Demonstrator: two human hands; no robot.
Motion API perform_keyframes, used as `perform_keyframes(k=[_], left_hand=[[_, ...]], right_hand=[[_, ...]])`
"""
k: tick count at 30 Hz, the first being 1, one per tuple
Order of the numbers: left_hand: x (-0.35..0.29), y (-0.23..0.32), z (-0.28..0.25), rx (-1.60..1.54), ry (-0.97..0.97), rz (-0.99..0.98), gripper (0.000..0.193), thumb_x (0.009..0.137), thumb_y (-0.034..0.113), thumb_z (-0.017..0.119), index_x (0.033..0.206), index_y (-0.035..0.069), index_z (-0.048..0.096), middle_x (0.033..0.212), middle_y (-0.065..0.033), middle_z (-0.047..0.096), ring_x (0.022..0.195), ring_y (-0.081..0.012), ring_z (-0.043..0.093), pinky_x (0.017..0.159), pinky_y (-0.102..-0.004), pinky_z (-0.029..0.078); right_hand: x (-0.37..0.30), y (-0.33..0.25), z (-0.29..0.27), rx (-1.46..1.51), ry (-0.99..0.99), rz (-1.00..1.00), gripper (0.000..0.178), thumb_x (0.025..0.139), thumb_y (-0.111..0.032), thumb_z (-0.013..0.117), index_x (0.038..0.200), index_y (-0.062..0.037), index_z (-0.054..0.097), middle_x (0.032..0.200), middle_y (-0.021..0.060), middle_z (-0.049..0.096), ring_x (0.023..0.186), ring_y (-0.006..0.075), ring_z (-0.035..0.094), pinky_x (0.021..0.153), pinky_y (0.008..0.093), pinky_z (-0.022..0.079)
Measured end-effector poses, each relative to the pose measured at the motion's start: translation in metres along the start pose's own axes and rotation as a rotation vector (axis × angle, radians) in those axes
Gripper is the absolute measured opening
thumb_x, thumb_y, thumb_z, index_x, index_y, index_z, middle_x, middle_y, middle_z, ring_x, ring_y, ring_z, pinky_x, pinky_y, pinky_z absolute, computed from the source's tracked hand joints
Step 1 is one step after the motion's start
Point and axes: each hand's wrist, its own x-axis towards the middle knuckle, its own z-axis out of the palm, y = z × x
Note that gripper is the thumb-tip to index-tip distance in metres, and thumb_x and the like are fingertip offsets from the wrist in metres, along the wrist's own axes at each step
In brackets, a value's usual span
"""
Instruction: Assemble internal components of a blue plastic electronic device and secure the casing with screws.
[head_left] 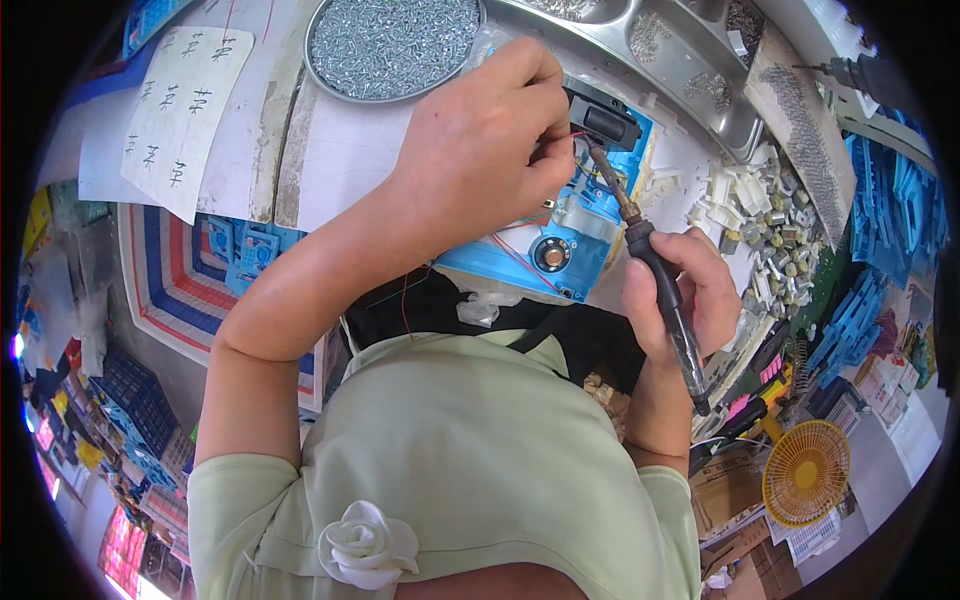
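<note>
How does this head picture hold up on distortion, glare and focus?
Head view: fisheye bowing, plain along the metal tray, with black corners; head view: sheen on that tray, blown-out light at the far left edge; head view: left hand and iron look fairly sharp, the blue basket softer.

At the white worktop's near edge lies a blue plastic casing with a round, dark-rimmed speaker. Above it, the person's left hand pinches a thin red wire beside a black rectangular plastic box. The right hand grips a black-handled soldering iron, its metal tip just beside the left fingers.
</note>
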Motion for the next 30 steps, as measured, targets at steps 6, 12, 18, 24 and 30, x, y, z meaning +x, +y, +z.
perform_keyframes(k=[6, 12, 18, 24, 30], left_hand=[[0.0011, 0.0013, -0.0002, 0.001, -0.005, -0.017, 0.011, 0.073, 0.000, 0.073, 0.078, 0.000, 0.064, 0.091, -0.0078, 0.057, 0.074, -0.0243, 0.061, 0.064, -0.0335, 0.052], [0.0009, -0.0007, 0.0019, 0.016, 0.024, 0.011, 0.011, 0.072, 0.000, 0.073, 0.077, 0.001, 0.064, 0.091, -0.0077, 0.058, 0.074, -0.0254, 0.061, 0.064, -0.0339, 0.052], [0.0009, 0.0018, 0.0030, 0.009, 0.024, -0.029, 0.011, 0.071, 0.001, 0.073, 0.077, 0.001, 0.063, 0.091, -0.0078, 0.058, 0.074, -0.0252, 0.062, 0.064, -0.0338, 0.053], [0.0004, 0.0010, 0.0037, 0.020, 0.041, -0.009, 0.011, 0.071, 0.001, 0.073, 0.077, 0.001, 0.064, 0.091, -0.0078, 0.058, 0.073, -0.0249, 0.062, 0.064, -0.0334, 0.053], [0.0003, 0.0027, 0.0033, 0.010, 0.028, -0.030, 0.011, 0.072, 0.000, 0.074, 0.077, 0.000, 0.063, 0.091, -0.0078, 0.058, 0.073, -0.0239, 0.062, 0.063, -0.0331, 0.053]], right_hand=[[0.0008, -0.0024, -0.0026, -0.008, -0.028, 0.036, 0.032, 0.078, -0.007, 0.083, 0.105, -0.0014, 0.066, 0.065, 0.0050, 0.058, 0.051, 0.0172, 0.051, 0.048, 0.0288, 0.037], [0.0028, -0.0012, -0.0018, -0.031, -0.013, -0.016, 0.033, 0.078, -0.007, 0.083, 0.105, -0.0002, 0.065, 0.066, 0.0061, 0.059, 0.050, 0.0177, 0.050, 0.047, 0.0289, 0.037], [0.0017, -0.0004, -0.0013, 0.004, -0.014, 0.004, 0.032, 0.078, -0.005, 0.083, 0.105, 0.0002, 0.065, 0.065, 0.0061, 0.059, 0.050, 0.0175, 0.050, 0.048, 0.0288, 0.037], [0.0006, -0.0015, -0.0008, 0.000, -0.009, 0.008, 0.032, 0.078, -0.005, 0.083, 0.104, 0.0000, 0.065, 0.064, 0.0055, 0.057, 0.050, 0.0174, 0.050, 0.047, 0.0290, 0.036], [-0.0043, -0.0025, -0.0056, 0.000, -0.030, 0.035, 0.033, 0.078, -0.006, 0.082, 0.105, -0.0004, 0.064, 0.068, 0.0067, 0.062, 0.051, 0.0181, 0.051, 0.048, 0.0296, 0.038]])
